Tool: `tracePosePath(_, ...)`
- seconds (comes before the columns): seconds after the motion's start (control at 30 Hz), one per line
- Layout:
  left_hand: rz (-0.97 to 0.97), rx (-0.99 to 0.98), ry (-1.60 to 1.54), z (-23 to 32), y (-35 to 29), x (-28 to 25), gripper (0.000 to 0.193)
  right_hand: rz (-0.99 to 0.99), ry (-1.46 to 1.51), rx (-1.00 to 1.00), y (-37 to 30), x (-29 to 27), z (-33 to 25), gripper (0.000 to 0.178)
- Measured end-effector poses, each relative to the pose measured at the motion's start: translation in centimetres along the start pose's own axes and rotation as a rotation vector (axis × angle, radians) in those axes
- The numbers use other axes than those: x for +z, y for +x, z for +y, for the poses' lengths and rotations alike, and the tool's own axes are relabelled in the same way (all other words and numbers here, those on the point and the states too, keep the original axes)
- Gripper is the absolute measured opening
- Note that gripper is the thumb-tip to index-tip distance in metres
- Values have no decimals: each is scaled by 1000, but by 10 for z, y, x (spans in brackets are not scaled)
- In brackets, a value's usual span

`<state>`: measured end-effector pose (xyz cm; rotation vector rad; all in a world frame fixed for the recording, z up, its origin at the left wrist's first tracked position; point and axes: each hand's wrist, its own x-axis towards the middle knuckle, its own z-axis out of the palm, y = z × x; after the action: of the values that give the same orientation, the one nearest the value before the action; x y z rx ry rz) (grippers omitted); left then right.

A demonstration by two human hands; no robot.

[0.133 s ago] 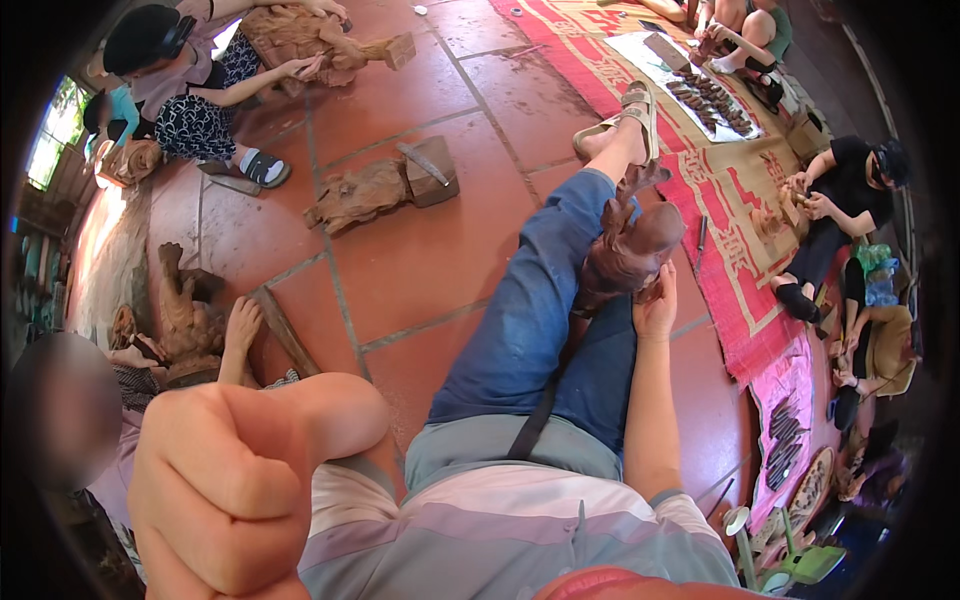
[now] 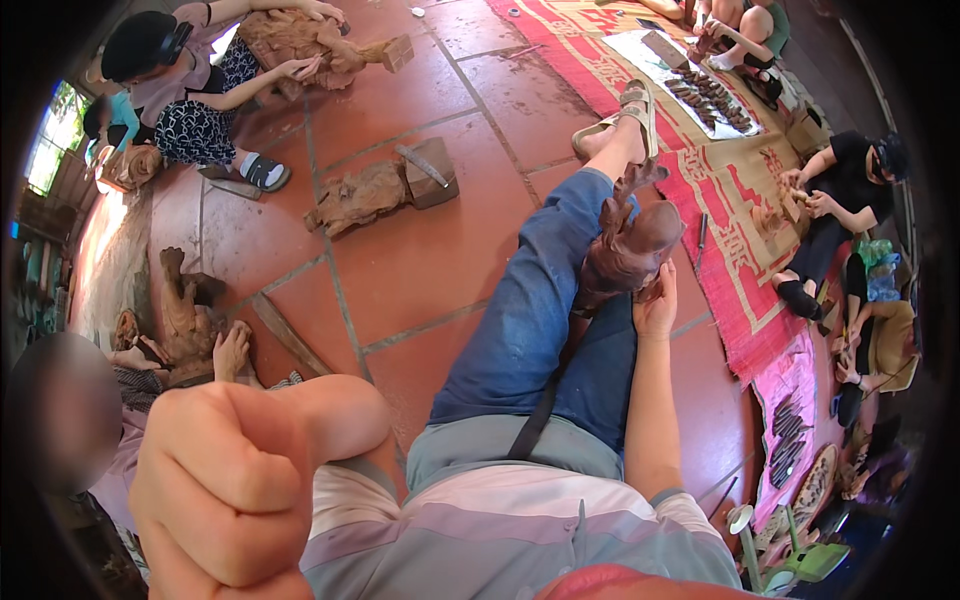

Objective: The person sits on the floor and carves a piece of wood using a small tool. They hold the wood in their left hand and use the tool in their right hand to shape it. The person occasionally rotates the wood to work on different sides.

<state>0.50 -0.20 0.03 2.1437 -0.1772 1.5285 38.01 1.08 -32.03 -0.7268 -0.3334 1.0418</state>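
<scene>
My left hand [image 2: 225, 485] is raised large and near at the lower left. Its fingers are curled into a fist, and nothing shows sticking out of it. My right hand [image 2: 655, 305] has its fingers round the lower right side of a reddish-brown wood carving [image 2: 640, 240]. The carving has a smooth rounded part and a jagged, branch-like part at its far end. It rests against my legs in blue trousers [image 2: 510, 320]. My right palm and some fingertips are hidden behind the wood.
A wooden carving [image 2: 360, 200] with a flat metal tool [image 2: 423, 165] on its block lies on the tiles. At left, one person handles a larger carving [image 2: 300, 45]; another sits by an upright carving [image 2: 185, 325]. A red-bordered mat [image 2: 735, 330] spreads at right, with people working beyond.
The hand of the person at the left has moved slightly down and left beside the upright carving. My own hands and the carving I hold look unchanged.
</scene>
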Motion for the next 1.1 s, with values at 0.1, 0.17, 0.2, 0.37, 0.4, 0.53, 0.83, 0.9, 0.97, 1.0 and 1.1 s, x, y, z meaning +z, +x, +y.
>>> tracePosePath(0.1, 216, -29, -214, -4, -8, 7, 32, 73, 3, 22, -4, 6, 1, 31)
tracePosePath(0.17, 381, 11, -404, -20, -19, 5, 24, 103, -1, 17, 0, 10, 3, 31)
tracePosePath(0.2, 443, 50, -500, -30, -21, 0, 26, 105, -4, 5, -3, 9, 0, 30)
tracePosePath(0.37, 769, -289, -488, -107, -40, -15, 82, 40, 7, -7, 2, 20, 1, 26)
tracePosePath(0.4, 739, -500, -362, -125, -47, -5, 79, 17, 4, -24, 3, 12, -1, 26)
tracePosePath(0.53, 314, -1165, -72, -187, -122, 34, 58, 12, 7, -25, 5, -11, -2, 24)
tracePosePath(0.83, 419, 13, -2080, -180, -132, -19, 56, -66, 19, -18, 0, -2, 4, 21)
tracePosePath(0.9, 529, -221, -1751, -208, -121, -12, 45, -21, 10, -30, 0, 0, -6, 22)
tracePosePath(0.97, 444, -615, -1340, -204, -94, 19, 40, 61, 42, -38, -3, -3, -11, 24)
tracePosePath(1.0, 347, -810, -1118, -206, -93, 32, 41, 150, 68, -58, -8, 21, -10, 24)
tracePosePath(1.1, 207, -977, -761, -211, -69, 82, 51, 242, 49, -119, -4, 38, -18, 29)
